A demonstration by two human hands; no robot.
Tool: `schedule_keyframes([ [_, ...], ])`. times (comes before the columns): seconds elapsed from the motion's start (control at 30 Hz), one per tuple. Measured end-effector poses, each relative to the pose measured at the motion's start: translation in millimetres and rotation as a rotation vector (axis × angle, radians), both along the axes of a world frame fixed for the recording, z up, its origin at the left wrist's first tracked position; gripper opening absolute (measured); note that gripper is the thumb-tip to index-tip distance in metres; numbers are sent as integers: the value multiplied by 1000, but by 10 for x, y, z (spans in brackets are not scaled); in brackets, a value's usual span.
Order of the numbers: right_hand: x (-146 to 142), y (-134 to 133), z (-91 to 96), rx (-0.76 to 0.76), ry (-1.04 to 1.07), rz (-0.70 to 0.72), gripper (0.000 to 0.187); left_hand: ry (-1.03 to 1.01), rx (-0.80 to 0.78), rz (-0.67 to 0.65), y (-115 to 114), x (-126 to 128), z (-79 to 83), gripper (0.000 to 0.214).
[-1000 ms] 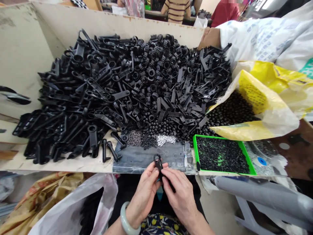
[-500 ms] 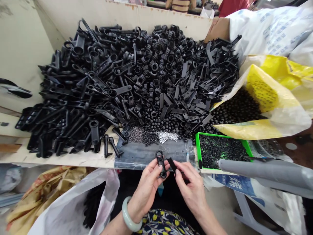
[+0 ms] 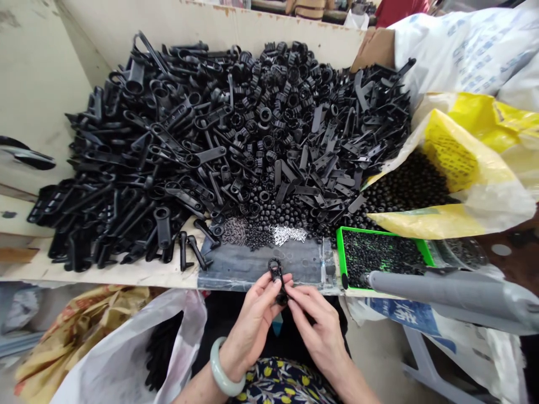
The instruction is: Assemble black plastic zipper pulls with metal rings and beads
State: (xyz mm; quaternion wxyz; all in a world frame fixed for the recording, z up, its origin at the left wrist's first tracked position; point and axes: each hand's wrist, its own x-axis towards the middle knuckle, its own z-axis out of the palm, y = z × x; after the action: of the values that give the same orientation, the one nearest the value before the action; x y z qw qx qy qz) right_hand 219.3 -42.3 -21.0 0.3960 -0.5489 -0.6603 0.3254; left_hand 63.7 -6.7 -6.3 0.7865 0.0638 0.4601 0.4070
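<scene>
Just past the front edge of the bench, my left hand [image 3: 257,317] is closed around a black plastic crank handle [image 3: 275,268] with a toothed ring at its upper end. The ring points away from me. My right hand [image 3: 316,318] meets the handle's lower right side, thumb and fingertips pinched against it. The flat black plastic strip from before is largely hidden between those fingertips and the handle. Behind my hands, a dark grey mat [image 3: 252,261] bears small silver pins [image 3: 289,235] and little brown-grey pieces [image 3: 234,231] along its far side.
Black handles [image 3: 126,163], ringed parts [image 3: 286,78] and flat strips [image 3: 332,163] are heaped across the bench. To the right stand a green tray [image 3: 342,252] of tiny black parts, a grey tube [image 3: 442,292] and a yellow-white bag [image 3: 475,185]. A white sack [image 3: 113,348] hangs open at lower left.
My right hand has moved left, bringing the flat black strip from beside the crank handle against it. My left hand keeps its hold almost in place.
</scene>
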Motion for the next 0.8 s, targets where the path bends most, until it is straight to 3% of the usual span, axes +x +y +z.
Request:
schedule_keyframes([
  [0.1,80,-14,22,-87,33,-82,31,-45,-14,22,28,-11,19,38],
  [0.2,121,-29,55,-24,-34,-134,28,-113,11,9,52,-23,23,30],
  [0.43,-33,-16,52,169,-127,-93,33,-71,-19,29,37,-26,-12,34],
  [0.63,-146,16,-65,225,-214,-95,33,-76,-9,30,13,-33,-26,36],
  [0.8,-174,30,-43,261,-206,-77,34,-59,-30,32,17,-36,-21,34],
])
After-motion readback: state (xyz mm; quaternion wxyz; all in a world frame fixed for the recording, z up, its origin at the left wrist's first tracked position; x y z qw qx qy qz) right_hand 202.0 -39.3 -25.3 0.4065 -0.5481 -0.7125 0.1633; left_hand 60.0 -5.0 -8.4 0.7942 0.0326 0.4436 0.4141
